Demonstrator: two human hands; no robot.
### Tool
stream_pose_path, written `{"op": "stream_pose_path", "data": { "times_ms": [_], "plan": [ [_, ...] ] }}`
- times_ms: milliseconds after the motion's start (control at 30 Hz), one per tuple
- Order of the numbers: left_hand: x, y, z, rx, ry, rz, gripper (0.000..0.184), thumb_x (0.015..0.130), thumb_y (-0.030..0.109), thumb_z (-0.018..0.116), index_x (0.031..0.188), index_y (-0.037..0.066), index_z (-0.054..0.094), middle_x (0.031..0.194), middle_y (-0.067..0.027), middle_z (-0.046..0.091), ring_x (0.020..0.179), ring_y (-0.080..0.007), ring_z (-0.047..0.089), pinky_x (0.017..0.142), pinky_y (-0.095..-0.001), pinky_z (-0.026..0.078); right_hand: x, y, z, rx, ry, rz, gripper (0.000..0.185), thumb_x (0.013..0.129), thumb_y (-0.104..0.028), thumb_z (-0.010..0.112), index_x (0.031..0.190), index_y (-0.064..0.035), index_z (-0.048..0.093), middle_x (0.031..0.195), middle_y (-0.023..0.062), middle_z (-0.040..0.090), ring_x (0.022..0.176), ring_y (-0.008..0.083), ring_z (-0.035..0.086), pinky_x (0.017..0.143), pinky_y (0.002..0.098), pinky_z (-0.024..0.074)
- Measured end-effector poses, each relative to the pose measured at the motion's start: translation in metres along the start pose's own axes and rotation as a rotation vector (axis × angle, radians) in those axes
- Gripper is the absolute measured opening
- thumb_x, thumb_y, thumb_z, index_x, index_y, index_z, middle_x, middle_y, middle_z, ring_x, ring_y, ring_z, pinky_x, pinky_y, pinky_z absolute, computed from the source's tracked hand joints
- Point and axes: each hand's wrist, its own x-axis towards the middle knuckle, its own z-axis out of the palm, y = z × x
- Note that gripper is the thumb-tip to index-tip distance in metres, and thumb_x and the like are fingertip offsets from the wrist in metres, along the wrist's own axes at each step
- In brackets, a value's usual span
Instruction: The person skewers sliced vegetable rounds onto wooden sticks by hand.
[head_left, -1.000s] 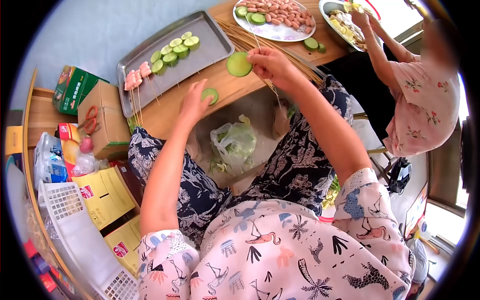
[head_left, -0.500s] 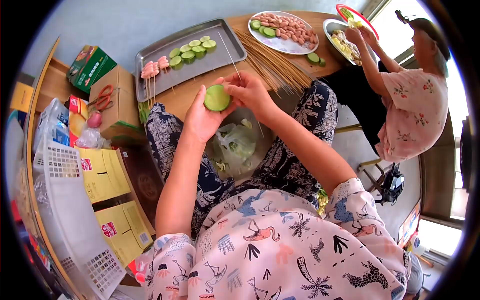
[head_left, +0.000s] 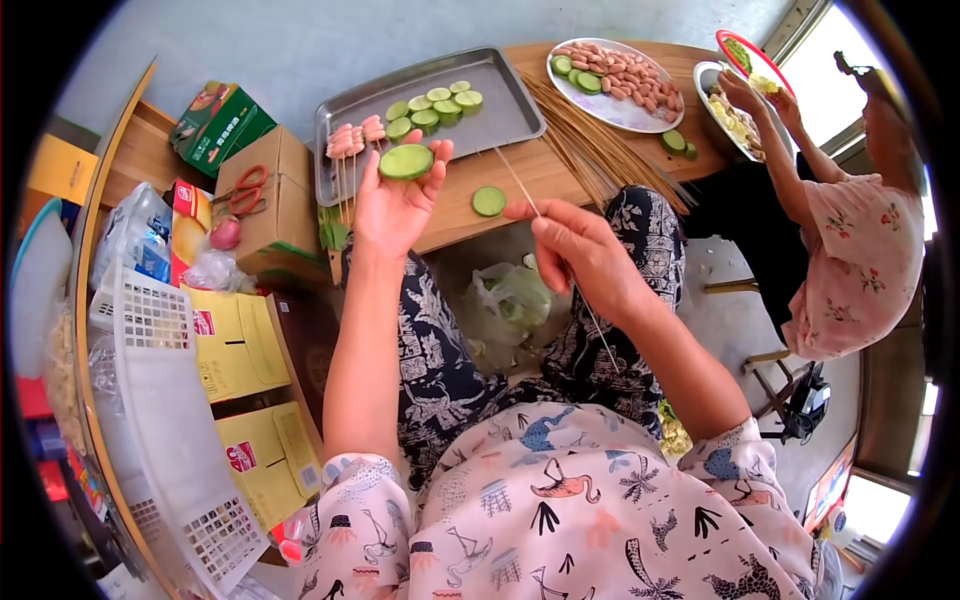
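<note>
Left hand [head_left: 392, 208] cups a cucumber slice [head_left: 405, 161] from below, leaving its face clear. Right hand [head_left: 582, 252] pinches a skewer [head_left: 516, 178] partway along, upper end free.

We were in a food-preparation room, home or shop unclear. Our bench [head_left: 545, 172] held skewers [head_left: 570, 130], a tray [head_left: 500, 85] and a filled plate [head_left: 625, 118].

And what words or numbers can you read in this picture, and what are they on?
"青岛啤酒", as best I can tell, on the green box; the characters are small.
Too small to read: the white marks on the red labels of the yellow boxes.
Too blurred to read: any print on the blue wrapper and the red-and-yellow packet.
I can't read any numbers.
</note>
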Motion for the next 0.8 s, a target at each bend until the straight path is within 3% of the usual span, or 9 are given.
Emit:
{"op": "stream_pose_path", "data": {
  "times_ms": [33, 200, 333, 800],
  "plan": [
    [0.002, 0.003, -0.004, -0.088, -0.098, -0.044, 0.048, 0.100, 0.034, 0.031, 0.123, -0.004, 0.049, 0.114, -0.0232, 0.057, 0.112, -0.0384, 0.054, 0.088, -0.0430, 0.053, -0.002, 0.004, 0.005, 0.005, -0.004, 0.003, 0.032, 0.100, -0.018, 0.040, 0.123, 0.0009, 0.053, 0.055, -0.0039, 0.042, 0.046, 0.0043, 0.037, 0.047, 0.0186, 0.0298],
    [-0.001, -0.002, -0.020, 0.006, 0.066, -0.037, 0.062, 0.098, 0.048, 0.022, 0.120, -0.002, 0.052, 0.101, -0.0186, 0.061, 0.087, -0.0299, 0.060, 0.073, -0.0396, 0.052, -0.005, 0.022, 0.027, -0.050, -0.017, 0.079, 0.030, 0.100, -0.017, 0.041, 0.123, -0.0019, 0.054, 0.052, -0.0068, 0.037, 0.042, 0.0023, 0.032, 0.041, 0.0184, 0.0246],
    [-0.002, -0.003, -0.020, -0.028, 0.066, -0.023, 0.063, 0.098, 0.048, 0.020, 0.117, -0.002, 0.052, 0.097, -0.0181, 0.061, 0.081, -0.0288, 0.058, 0.072, -0.0401, 0.051, -0.001, 0.030, 0.038, -0.091, -0.046, 0.112, 0.031, 0.099, -0.017, 0.040, 0.121, -0.0020, 0.055, 0.050, -0.0074, 0.037, 0.042, 0.0016, 0.031, 0.042, 0.0184, 0.0248],
    [-0.010, 0.000, -0.026, 0.036, 0.108, 0.011, 0.064, 0.098, 0.050, 0.019, 0.117, -0.002, 0.053, 0.095, -0.0184, 0.061, 0.081, -0.0292, 0.059, 0.072, -0.0398, 0.051, 0.019, 0.041, 0.052, -0.100, -0.061, 0.129, 0.031, 0.096, -0.013, 0.039, 0.116, -0.0014, 0.059, 0.050, -0.0073, 0.038, 0.043, 0.0017, 0.033, 0.042, 0.0187, 0.0265]
  ]
}}
